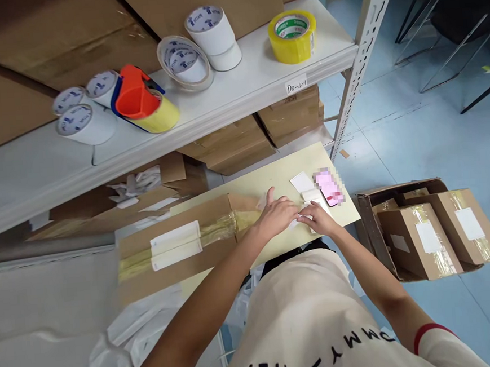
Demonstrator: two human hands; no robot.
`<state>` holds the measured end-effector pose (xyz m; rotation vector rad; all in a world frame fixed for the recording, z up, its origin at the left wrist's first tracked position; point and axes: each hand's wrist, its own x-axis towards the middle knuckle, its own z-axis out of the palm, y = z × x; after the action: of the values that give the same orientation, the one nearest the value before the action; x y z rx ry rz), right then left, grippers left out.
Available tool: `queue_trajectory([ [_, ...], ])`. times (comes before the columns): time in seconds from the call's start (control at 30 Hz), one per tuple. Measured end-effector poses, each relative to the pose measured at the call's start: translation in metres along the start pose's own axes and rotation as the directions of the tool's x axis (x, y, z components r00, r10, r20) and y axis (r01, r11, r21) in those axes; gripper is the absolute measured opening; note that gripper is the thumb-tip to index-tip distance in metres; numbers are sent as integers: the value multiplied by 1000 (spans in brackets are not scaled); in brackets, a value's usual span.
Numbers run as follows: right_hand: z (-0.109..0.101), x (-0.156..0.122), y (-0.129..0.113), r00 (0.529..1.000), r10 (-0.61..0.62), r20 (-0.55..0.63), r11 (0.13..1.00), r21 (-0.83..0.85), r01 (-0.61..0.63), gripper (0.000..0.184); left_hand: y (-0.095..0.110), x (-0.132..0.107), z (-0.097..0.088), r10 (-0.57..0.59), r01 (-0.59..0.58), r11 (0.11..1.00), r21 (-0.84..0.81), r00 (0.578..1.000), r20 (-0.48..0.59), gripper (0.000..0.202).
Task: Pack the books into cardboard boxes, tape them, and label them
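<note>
My left hand (276,214) rests palm down on the pale yellow board (270,177), fingers stretched over small white paper at the end of a taped cardboard box (177,246). My right hand (319,218) sits just beside it, fingertips pinched on a small white label (295,222) between the two hands. More white slips (302,182) and a pink blurred item (329,188) lie on the board just beyond my hands. The long box carries two white label strips (176,245) and yellowish tape.
A white shelf (238,96) above holds several white tape rolls (79,123), an orange tape dispenser (139,98) and a yellow tape roll (293,35). Cardboard boxes fill the shelves. An open carton (373,227) with labelled boxes stands on the blue floor at right. White plastic bags (126,342) lie lower left.
</note>
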<state>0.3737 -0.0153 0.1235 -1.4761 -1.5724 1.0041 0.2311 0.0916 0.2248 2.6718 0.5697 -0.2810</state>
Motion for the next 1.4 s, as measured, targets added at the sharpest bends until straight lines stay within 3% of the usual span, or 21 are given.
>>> queue_trajectory([
  [0.27,5,-1,13,995,-60,-83,995,-80,54,34,-16,11,9,-96,119,973,-200,988,119,30],
  [0.47,3,-16,26,992,-53,-118,998,-38,49,26,-29,18,10,-226,251,933,-260,967,120,27],
  [0.53,3,-26,34,989,-30,-142,999,-41,25,24,-37,19,5,-294,301,907,-294,953,67,26],
  [0.6,3,-38,42,986,3,-165,998,-61,-13,28,-44,18,0,-398,357,868,-347,916,-53,25],
  [0.67,3,-48,47,984,38,-174,996,-79,-52,29,-49,15,-3,-510,400,800,-447,846,-156,25],
  [0.73,3,-52,46,981,64,-182,995,-58,-75,32,-49,9,-1,-598,394,702,-594,779,-190,25],
  [0.87,7,-37,17,961,98,-258,980,194,-48,77,-32,-2,7,-743,282,402,-871,656,-131,39],
  [0.93,12,-23,-5,953,124,-277,930,368,-14,84,-19,-9,9,-794,197,224,-954,605,-62,50],
  [1.0,18,-10,-25,941,179,-289,870,494,-14,75,-7,-19,9,-796,88,73,-993,605,-5,59],
  [1.1,23,2,-51,892,282,-354,807,590,-20,58,6,-47,10,-753,-60,-69,-996,658,12,67],
  [1.17,26,6,-65,862,303,-406,793,609,9,57,13,-74,17,-734,-109,-88,-990,679,-10,67],
  [1.23,32,9,-80,859,275,-431,810,586,34,60,21,-102,27,-745,-144,-57,-988,665,-54,59],
  [1.33,49,5,-108,864,146,-481,909,411,76,67,33,-138,42,-818,-220,23,-975,556,-144,44],
  [1.4,64,-4,-128,834,-21,-551,983,143,119,75,38,-159,45,-860,-260,75,-963,472,-195,40],
])
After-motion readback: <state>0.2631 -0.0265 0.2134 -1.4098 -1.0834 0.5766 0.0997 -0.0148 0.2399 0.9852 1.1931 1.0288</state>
